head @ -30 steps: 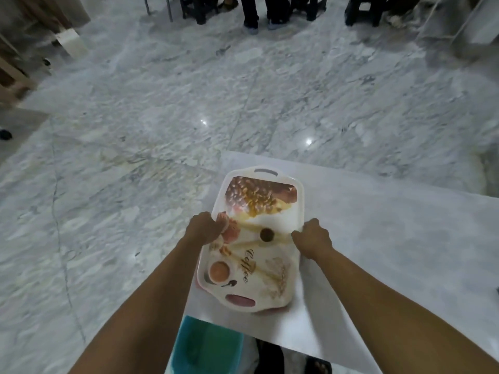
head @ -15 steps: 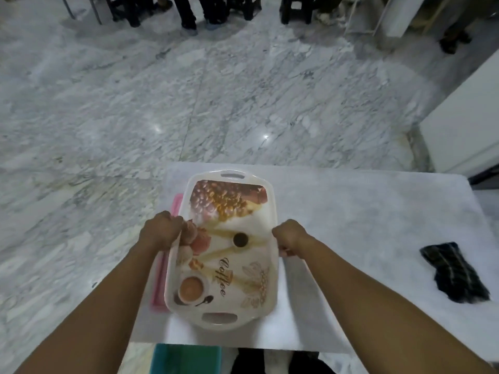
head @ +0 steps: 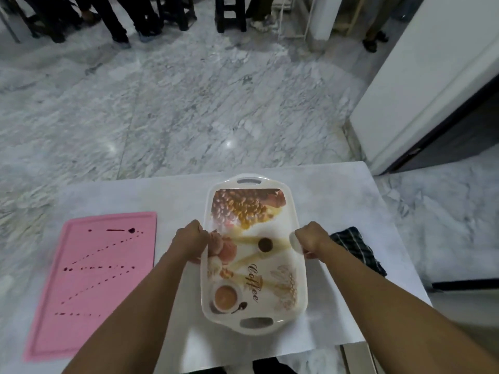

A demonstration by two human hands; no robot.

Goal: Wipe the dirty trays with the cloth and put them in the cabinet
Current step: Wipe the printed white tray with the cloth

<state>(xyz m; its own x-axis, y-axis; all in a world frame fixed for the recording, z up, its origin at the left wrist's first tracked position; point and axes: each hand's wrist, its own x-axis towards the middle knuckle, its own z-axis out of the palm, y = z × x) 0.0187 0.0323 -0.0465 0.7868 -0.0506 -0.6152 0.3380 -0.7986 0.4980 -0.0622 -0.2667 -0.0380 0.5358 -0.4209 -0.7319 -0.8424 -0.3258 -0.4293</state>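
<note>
From the head camera we see both hands on the printed tray point(head: 259, 265): the left hand point(head: 190, 242) grips its left long rim and the right hand point(head: 310, 240) its right one, fingers point(head: 200, 230) curled tight over the edges. A second ago this tray sat over the counter's left edge, covering most of what lay beneath. Now it has come rightward toward the middle, near the dark checked cloth point(head: 356, 249), which lies just past the right wrist. That shift uncovers the pink tray point(head: 102, 279) on the left, flat and dotted with dark spots and streaks, so we judge it is not yet wiped. The printed tray looks ready either for wiping or for carrying off. We cannot tell whether it rests on the counter or hangs just above it.

The counter point(head: 167, 195) is pale marble-look, and the floor point(head: 189, 103) beyond is grey-veined marble. A tall white unit point(head: 432, 76) stands at the right — possibly the cabinet — and dark stools and people's legs point(head: 116, 22) line the far edge.
</note>
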